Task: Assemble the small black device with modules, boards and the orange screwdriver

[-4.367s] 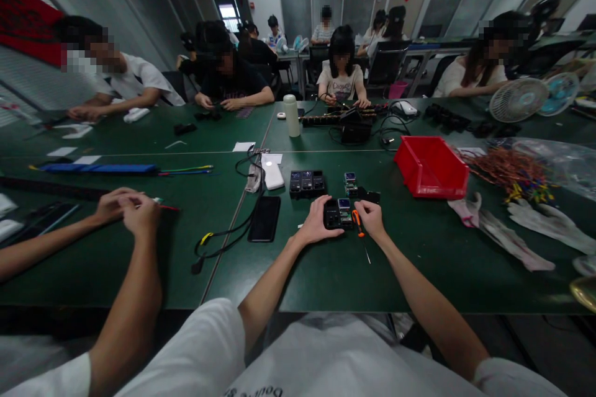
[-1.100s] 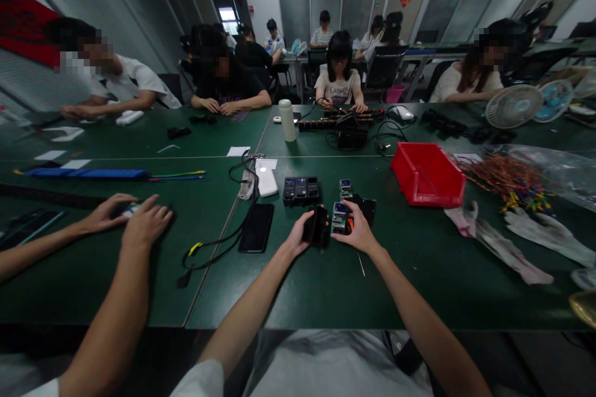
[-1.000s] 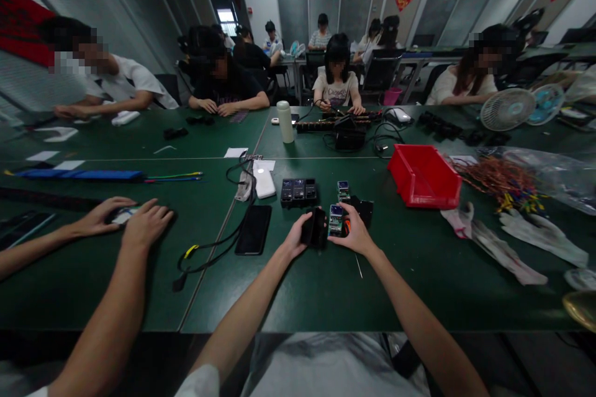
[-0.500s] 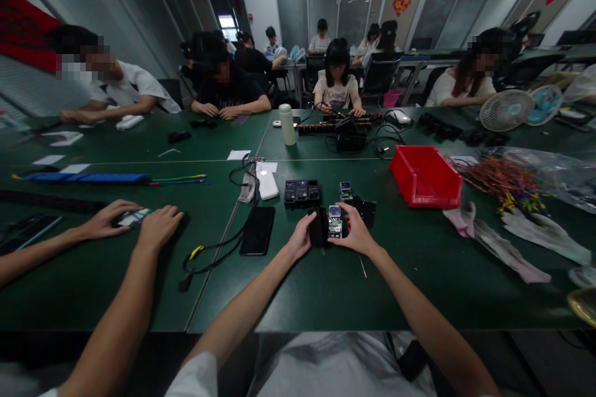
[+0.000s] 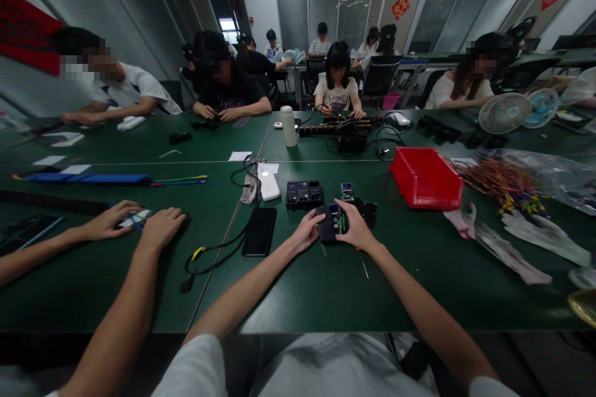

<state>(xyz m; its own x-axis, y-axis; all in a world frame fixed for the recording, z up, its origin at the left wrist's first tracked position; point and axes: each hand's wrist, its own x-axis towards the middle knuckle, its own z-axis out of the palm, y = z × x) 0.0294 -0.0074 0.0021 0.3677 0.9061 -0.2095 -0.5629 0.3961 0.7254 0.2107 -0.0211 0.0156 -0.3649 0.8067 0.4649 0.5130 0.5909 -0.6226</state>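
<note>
Both hands work together over the near half of the green table, midway between its near edge and the seam that runs along its length. The left hand holds a small black case, thumb across the face towards the camera. The right hand curves round a green circuit board, thumb at the end nearer the table's near edge and fingers at the end nearer the far edge. The board is right up against the case's right side; whether any of it sits inside the case cannot be told.

Beneath the right hand lies a screwdriver, its thin shaft pointing towards the near edge and most of its handle hidden. Just past the hands, towards the far edge, are a joined row of black cases, a second circuit board and a flat black piece. A dark phone lies to the left, beside a looped black cable.

Towards the table's right end stand a red bin and, near it, pale gloves and a heap of copper-coloured wires. On the left, a co-worker's two hands rest at a small white item.
</note>
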